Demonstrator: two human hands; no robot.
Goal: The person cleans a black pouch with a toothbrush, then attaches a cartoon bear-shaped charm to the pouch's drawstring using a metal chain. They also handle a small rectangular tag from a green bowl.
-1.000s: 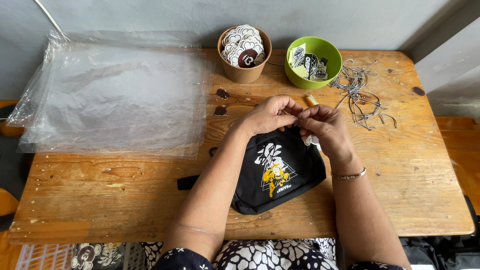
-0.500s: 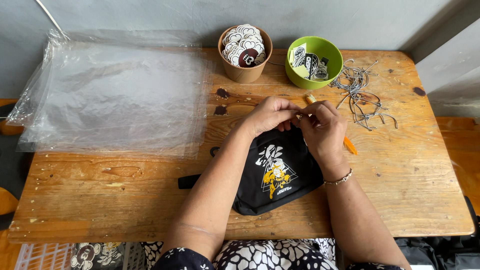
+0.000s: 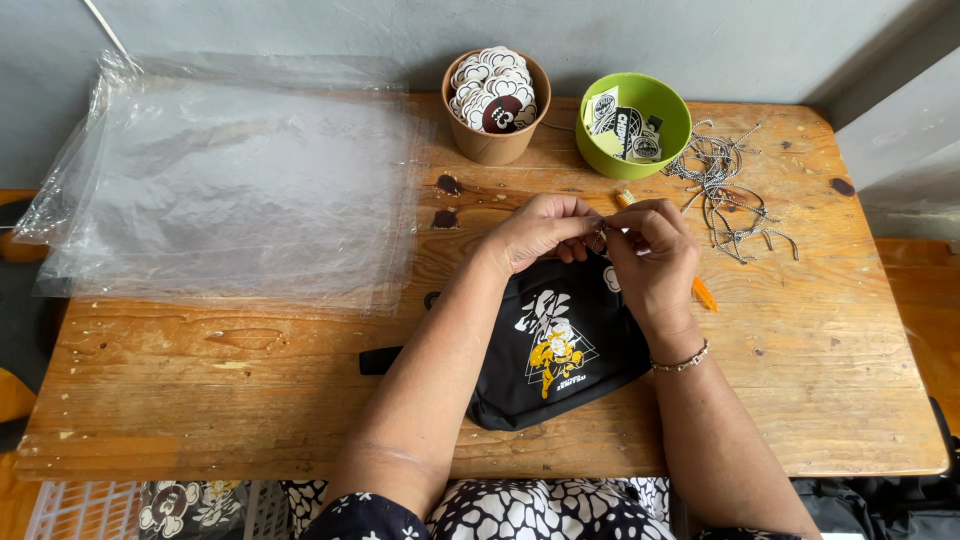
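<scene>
— Where are the hands?

— Both meet at the far edge of the black pouch [image 3: 555, 350], which lies on the wooden bench [image 3: 800, 380] near its middle; the left hand [image 3: 540, 230] has its fingers pinched shut on a small metal piece at the pouch's top; the right hand [image 3: 655, 255] curls closed on the same spot, a bracelet [image 3: 682, 361] at the wrist.

— And around them?

— An orange tool [image 3: 704, 294] lies just right of the right hand; far off stand a brown cup of stickers [image 3: 497, 105] and a green bowl [image 3: 633, 125]; a tangle of ball chains [image 3: 725, 185] lies right of the bowl; clear plastic bags [image 3: 230, 190] cover the left side.
</scene>
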